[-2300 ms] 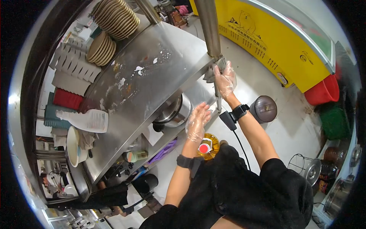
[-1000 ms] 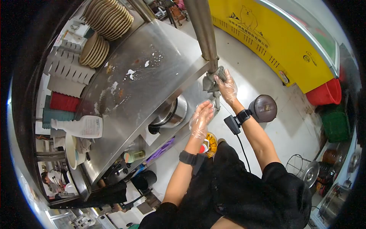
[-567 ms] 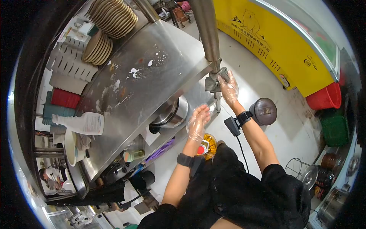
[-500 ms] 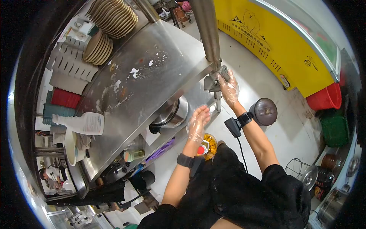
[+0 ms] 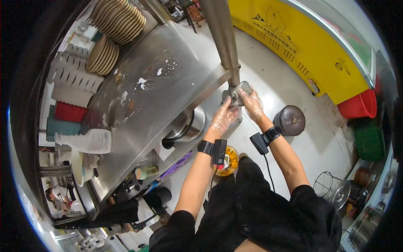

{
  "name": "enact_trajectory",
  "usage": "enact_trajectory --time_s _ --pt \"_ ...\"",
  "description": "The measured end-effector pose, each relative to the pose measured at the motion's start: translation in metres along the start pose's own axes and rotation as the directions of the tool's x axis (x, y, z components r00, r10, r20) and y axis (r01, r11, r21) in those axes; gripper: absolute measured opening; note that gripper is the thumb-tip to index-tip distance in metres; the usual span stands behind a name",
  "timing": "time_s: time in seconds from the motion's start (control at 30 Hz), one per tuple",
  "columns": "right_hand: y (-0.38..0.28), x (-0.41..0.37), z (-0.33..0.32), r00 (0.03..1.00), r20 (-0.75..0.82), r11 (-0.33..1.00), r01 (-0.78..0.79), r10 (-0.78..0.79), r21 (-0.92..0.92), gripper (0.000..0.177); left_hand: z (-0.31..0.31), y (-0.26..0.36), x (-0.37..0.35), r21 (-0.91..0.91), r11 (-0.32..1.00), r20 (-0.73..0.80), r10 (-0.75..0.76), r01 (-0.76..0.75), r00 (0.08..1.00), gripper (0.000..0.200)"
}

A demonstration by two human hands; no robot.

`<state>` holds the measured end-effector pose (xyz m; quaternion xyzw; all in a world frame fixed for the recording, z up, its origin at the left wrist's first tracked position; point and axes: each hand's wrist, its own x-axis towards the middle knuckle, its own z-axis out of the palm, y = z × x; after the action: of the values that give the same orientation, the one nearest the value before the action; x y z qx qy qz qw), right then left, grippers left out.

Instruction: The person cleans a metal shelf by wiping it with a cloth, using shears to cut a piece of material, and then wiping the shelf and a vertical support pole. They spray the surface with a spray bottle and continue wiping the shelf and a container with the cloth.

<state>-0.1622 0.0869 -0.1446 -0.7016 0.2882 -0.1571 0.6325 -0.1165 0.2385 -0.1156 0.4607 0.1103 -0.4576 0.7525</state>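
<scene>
A grey cloth (image 5: 236, 95) is bunched in front of the corner leg of the steel table (image 5: 168, 75), just below the upright metal pole (image 5: 222, 38). My right hand (image 5: 251, 102), in a clear plastic glove, has its fingers closed on the cloth from the right. My left hand (image 5: 224, 116), also gloved, reaches the cloth's lower left side, its fingertips against it; how firmly it grips is hard to see. White foam spots and brown smears lie on the tabletop. A white spray bottle (image 5: 96, 141) lies on its side at the table's left end.
Stacked plates (image 5: 117, 21) and bowls stand at the upper left. A steel pot (image 5: 191, 126) sits on the lower shelf. An oil bottle (image 5: 228, 161) and a round dark stool (image 5: 290, 120) stand on the floor. At right are a yellow freezer (image 5: 289, 42) and a red bucket (image 5: 359, 105).
My left hand has moved up and right to the cloth. My right hand and the cloth have shifted slightly down, and the cloth now lies between both hands.
</scene>
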Motion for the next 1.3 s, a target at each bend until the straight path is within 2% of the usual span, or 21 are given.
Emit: enact_trajectory --time_s 0.03,0.1,0.23,0.27,0.33,0.5,0.57,0.6,0.7,0.73,0.8,0.83,0.93,1.0,1.07,1.1,1.13,1.17,1.2,1.23,1.3 --pt "-0.017 -0.005 -0.003 0.994 -0.085 0.970 0.042 -0.064 -0.240 0.067 0.007 0.006 0.002 0.022 0.984 0.052 0.178 -0.179 0.983 0.033" --pt "-0.067 -0.019 -0.013 0.993 -0.028 0.962 0.102 -0.112 -0.253 0.069 0.038 0.022 -0.014 0.078 0.947 -0.116 0.318 -0.311 0.941 0.031" --pt "-0.075 -0.001 -0.022 0.947 0.059 0.909 0.319 -0.315 -0.268 0.059 0.057 0.029 -0.007 0.109 0.845 -0.181 0.534 -0.523 0.826 0.035" --pt "-0.065 0.007 -0.023 0.921 0.093 0.865 0.388 -0.379 -0.318 0.055 0.056 0.028 -0.003 0.113 0.850 -0.177 0.527 -0.515 0.831 0.035" --pt "-0.077 0.003 -0.032 0.932 0.091 0.853 0.358 -0.351 -0.381 0.051 0.043 0.021 0.013 0.083 0.846 -0.114 0.533 -0.527 0.838 0.036" --pt "-0.049 0.017 -0.035 0.934 0.342 0.855 0.256 -0.099 -0.451 0.063 0.020 0.006 0.031 0.196 0.845 -0.120 0.524 -0.497 0.843 0.040" --pt "-0.008 0.017 -0.024 0.942 0.276 0.824 0.306 -0.191 -0.476 0.055 0.013 0.004 0.037 0.384 0.875 -0.195 0.388 -0.294 0.901 0.057" --pt "0.010 0.020 -0.021 0.934 0.255 0.819 0.346 -0.252 -0.458 0.053 0.003 -0.004 0.048 0.341 0.892 -0.190 0.376 -0.298 0.907 0.052" --pt "0.052 0.033 -0.015 0.933 0.359 0.876 0.157 0.019 -0.456 0.055 -0.030 -0.029 0.085 0.363 0.909 -0.173 0.281 -0.204 0.944 0.046" --pt "0.076 0.033 -0.008 0.957 0.284 0.870 0.188 -0.058 -0.455 0.052 -0.036 -0.037 0.094 0.382 0.909 -0.220 0.264 -0.166 0.939 0.043" --pt "0.094 0.034 -0.002 0.976 0.219 0.857 0.121 -0.010 -0.501 0.051 -0.035 -0.045 0.102 0.353 0.933 -0.315 0.192 -0.073 0.929 0.037" --pt "0.098 0.037 -0.002 0.968 0.245 0.858 0.075 0.061 -0.509 0.048 -0.034 -0.044 0.105 0.353 0.933 -0.313 0.190 -0.072 0.930 0.037" --pt "0.098 0.039 -0.003 0.962 0.273 0.875 0.120 0.015 -0.470 0.044 -0.028 -0.037 0.100 0.391 0.919 -0.306 0.172 -0.041 0.936 0.035" --pt "0.082 0.033 -0.007 0.966 0.253 0.889 0.162 -0.055 -0.429 0.041 -0.019 -0.026 0.086 0.439 0.879 -0.195 0.295 -0.186 0.935 0.035" --pt "0.071 0.033 -0.007 0.945 0.204 0.881 0.316 -0.257 -0.351 0.034 0.001 -0.016 0.060 0.432 0.847 -0.199 0.425 -0.310 0.883 0.035" --pt "0.036 0.030 -0.018 0.934 0.259 0.885 0.327 -0.248 -0.331 0.032 0.017 -0.008 0.041 0.417 0.833 -0.206 0.475 -0.363 0.855 0.036" --pt "-0.001 0.026 -0.029 0.920 0.314 0.890 0.334 -0.236 -0.310 0.029 0.034 0.003 0.025 0.550 0.780 -0.265 0.502 -0.299 0.823 0.039" --pt "0.003 0.030 -0.025 0.864 0.241 0.829 0.496 -0.441 -0.260 0.025 0.044 0.010 0.012 0.562 0.758 -0.220 0.522 -0.330 0.824 0.040" --pt "-0.018 0.028 -0.032 0.851 0.274 0.820 0.514 -0.449 -0.253 0.024 0.047 0.017 0.004 0.572 0.736 -0.174 0.541 -0.363 0.823 0.042" --pt "-0.049 0.025 -0.041 0.836 0.306 0.810 0.532 -0.456 -0.245 0.023 0.012 0.010 0.021 0.790 0.474 -0.021 0.655 -0.389 0.756 0.045" --pt "-0.077 0.022 -0.048 0.832 0.329 0.828 0.524 -0.447 -0.201 0.024 0.027 0.006 0.016 0.549 0.630 -0.111 0.706 -0.549 0.699 0.047"
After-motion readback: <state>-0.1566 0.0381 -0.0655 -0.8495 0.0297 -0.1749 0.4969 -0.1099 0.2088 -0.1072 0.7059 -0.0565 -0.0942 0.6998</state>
